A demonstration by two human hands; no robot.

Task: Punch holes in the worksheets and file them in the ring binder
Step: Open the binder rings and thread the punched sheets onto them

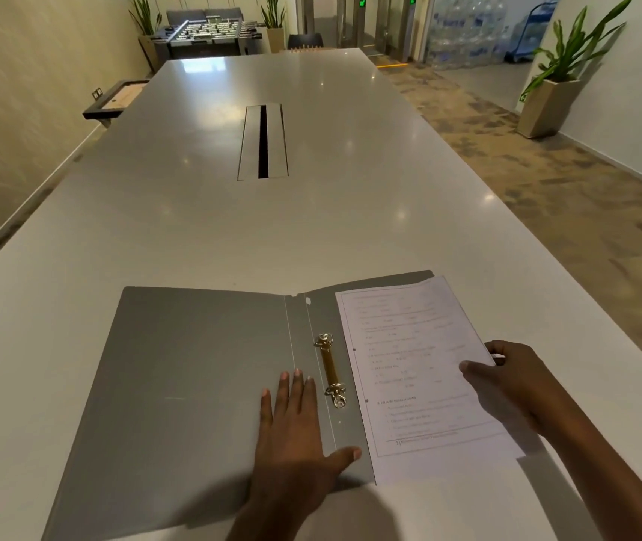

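A grey ring binder (194, 384) lies open flat on the white table (233, 236) in front of me. Its brass two-ring mechanism (330, 369) sits just right of the spine fold. My left hand (296, 423) presses flat on the binder beside the rings, fingers straight and thumb spread. A printed worksheet (409, 369) with two punched holes along its left edge lies over the binder's right cover, its holes just right of the rings. My right hand (506, 380) grips the sheet's right edge, thumb on top and fingers curled round it.
A long cable slot (263, 142) is set into the table's middle. A dark tray (114, 99) hangs at the far left edge. Potted plants (557, 80), a foosball table (206, 33) and carpeted floor lie beyond. No hole punch is in view.
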